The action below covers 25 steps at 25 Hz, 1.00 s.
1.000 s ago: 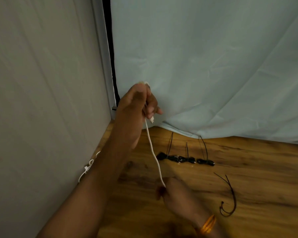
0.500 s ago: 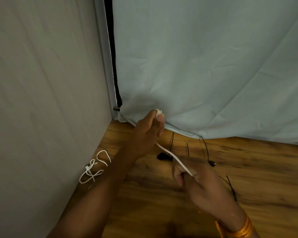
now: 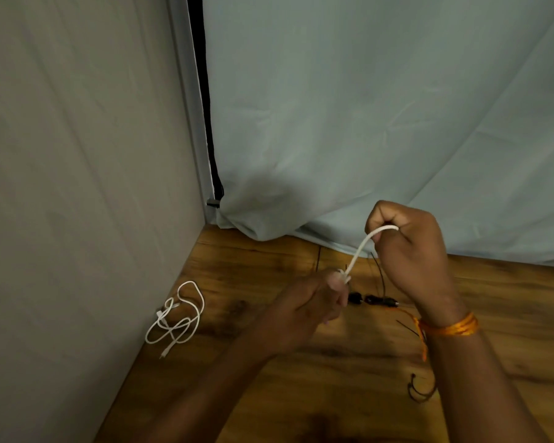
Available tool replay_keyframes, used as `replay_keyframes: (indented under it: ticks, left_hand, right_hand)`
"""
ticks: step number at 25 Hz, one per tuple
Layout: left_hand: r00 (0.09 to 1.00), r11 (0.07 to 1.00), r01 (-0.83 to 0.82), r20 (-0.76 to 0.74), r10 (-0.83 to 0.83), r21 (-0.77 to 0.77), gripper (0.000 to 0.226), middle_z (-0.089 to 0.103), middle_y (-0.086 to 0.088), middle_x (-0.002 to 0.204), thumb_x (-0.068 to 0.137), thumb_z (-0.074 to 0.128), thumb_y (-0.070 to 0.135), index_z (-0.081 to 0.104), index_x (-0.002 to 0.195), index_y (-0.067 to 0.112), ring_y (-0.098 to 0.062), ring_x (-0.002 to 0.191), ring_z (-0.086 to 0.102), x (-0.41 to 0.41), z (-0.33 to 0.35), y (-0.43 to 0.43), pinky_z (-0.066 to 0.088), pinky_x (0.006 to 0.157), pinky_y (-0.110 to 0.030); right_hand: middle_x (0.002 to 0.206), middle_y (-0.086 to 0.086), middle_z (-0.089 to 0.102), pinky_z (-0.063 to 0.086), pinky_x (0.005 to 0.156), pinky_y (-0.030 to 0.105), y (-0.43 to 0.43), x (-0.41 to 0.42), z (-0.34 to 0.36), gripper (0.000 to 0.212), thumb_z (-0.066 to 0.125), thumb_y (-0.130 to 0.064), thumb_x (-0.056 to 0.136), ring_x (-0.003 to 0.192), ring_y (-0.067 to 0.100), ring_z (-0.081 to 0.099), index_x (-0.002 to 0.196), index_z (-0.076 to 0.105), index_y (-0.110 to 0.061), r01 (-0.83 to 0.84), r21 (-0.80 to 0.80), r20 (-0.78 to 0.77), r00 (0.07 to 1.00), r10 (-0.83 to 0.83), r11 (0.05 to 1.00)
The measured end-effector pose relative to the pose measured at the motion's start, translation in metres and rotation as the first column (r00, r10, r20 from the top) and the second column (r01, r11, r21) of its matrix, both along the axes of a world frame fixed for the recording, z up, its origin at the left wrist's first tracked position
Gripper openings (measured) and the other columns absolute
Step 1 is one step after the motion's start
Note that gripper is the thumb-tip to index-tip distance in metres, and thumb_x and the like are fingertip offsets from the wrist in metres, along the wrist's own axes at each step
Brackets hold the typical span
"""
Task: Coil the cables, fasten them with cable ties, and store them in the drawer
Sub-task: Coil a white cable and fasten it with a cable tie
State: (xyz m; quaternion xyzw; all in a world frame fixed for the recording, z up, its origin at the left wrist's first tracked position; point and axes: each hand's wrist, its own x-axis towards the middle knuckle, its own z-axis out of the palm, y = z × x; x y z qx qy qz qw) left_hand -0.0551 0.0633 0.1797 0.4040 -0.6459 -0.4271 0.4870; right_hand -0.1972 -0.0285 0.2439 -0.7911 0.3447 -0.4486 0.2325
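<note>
- Near edge, 5 o'clock: a spare black tie (image 3: 421,391) lies on the table (image 3: 301,394)
- Centre: left hand (image 3: 314,302), grip closed, pinches the white cable (image 3: 360,251) at its lower end
- 9 o'clock: second cable (image 3: 176,318) lies loose, uncoiled
- 2 o'clock: right hand (image 3: 410,247), grip fisted round the cable's upper end
- Probable fault: uneven pull lets the cable slip from either grip and spring loose

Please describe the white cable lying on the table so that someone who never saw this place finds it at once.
Start at the wooden table and follow its left edge, where it meets the grey wall. There the white cable lies in a loose tangle of loops. Unlike the other white cable, stretched from left hand to right hand, nobody touches it, and the ties are black.
</note>
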Motion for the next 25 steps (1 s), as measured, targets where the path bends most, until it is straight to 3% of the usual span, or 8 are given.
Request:
replay_keyframes:
  ticks: [5,8,11,16,19,22,25]
  left_hand:
    - [0.962,0.994,0.102,-0.258,-0.09,0.032,0.049,0.043,0.01,0.053,0.089,0.039,0.064,0.05,0.072,0.019,-0.011,0.05,0.043,0.001,0.009,0.002,0.04,0.058,-0.033]
    - [0.773,0.983,0.177,-0.625,-0.112,0.043,0.046,0.033,0.007,0.049,0.092,0.043,0.056,0.049,0.068,0.017,-0.011,0.044,0.029,0.002,0.014,-0.005,0.033,0.049,-0.029]
    - [0.582,0.989,0.141,-0.812,-0.041,0.05,0.045,0.03,0.006,0.046,0.096,0.035,0.049,0.047,0.069,0.015,-0.01,0.042,0.024,0.008,0.011,-0.014,0.026,0.045,-0.029]
    - [0.464,0.992,0.028,-0.881,0.098,0.126,0.045,0.024,0.006,0.044,0.099,0.031,0.049,0.043,0.071,0.016,-0.009,0.041,0.02,0.014,0.006,-0.022,0.025,0.05,-0.029]
    - [0.42,0.985,0.032,-0.897,0.141,0.17,0.047,0.027,0.006,0.043,0.099,0.031,0.049,0.044,0.068,0.016,-0.008,0.038,0.025,0.009,0.005,-0.021,0.029,0.042,-0.025]
    - [0.39,0.985,0.077,-0.914,0.112,0.154,0.047,0.029,0.005,0.043,0.099,0.029,0.049,0.044,0.069,0.017,-0.008,0.038,0.028,0.006,0.002,-0.021,0.031,0.045,-0.026]
    - [0.419,0.983,0.074,-0.9,0.121,0.167,0.046,0.031,0.004,0.044,0.101,0.027,0.048,0.042,0.071,0.016,-0.01,0.039,0.031,0.008,0.0,-0.021,0.033,0.049,-0.028]
  right_hand:
    - [0.053,0.005,0.044,0.031,0.051,0.028,-0.016,0.017,-0.027,0.014,0.043,0.002,0.065,0.054,0.011,0.041,0.057,0.048,-0.009,-0.034,0.181,0.007,0.999,0.034,0.983]
    - [0.054,0.017,0.051,0.037,0.05,0.026,-0.008,0.03,-0.046,0.02,0.046,0.017,0.076,0.053,0.015,0.049,0.064,0.054,0.004,-0.202,0.394,0.106,0.979,0.174,0.897]
    - [0.056,0.025,0.055,0.039,0.044,0.018,0.006,0.036,-0.05,0.019,0.04,0.024,0.073,0.045,0.016,0.052,0.083,0.056,0.02,-0.306,0.525,0.235,0.949,0.21,0.795]
    - [0.054,0.005,0.051,0.032,0.04,0.017,0.017,0.037,-0.051,0.031,0.041,0.015,0.083,0.042,0.01,0.037,0.089,0.068,-0.001,-0.396,0.595,0.386,0.904,0.184,0.699]
    - [0.064,-0.001,0.063,0.046,0.05,0.024,0.018,0.039,-0.051,0.036,0.037,-0.011,0.105,0.055,0.011,0.055,0.096,0.071,-0.019,-0.392,0.508,0.344,0.909,0.237,0.767]
    - [0.066,0.004,0.066,0.051,0.061,0.04,0.022,0.042,-0.055,0.04,0.035,-0.035,0.104,0.06,0.011,0.062,0.102,0.066,-0.01,-0.363,0.426,0.24,0.928,0.284,0.829]
    - [0.06,-0.001,0.064,0.051,0.06,0.029,0.021,0.04,-0.056,0.037,0.039,-0.037,0.099,0.059,0.01,0.061,0.101,0.065,-0.01,-0.349,0.436,0.193,0.936,0.293,0.83]
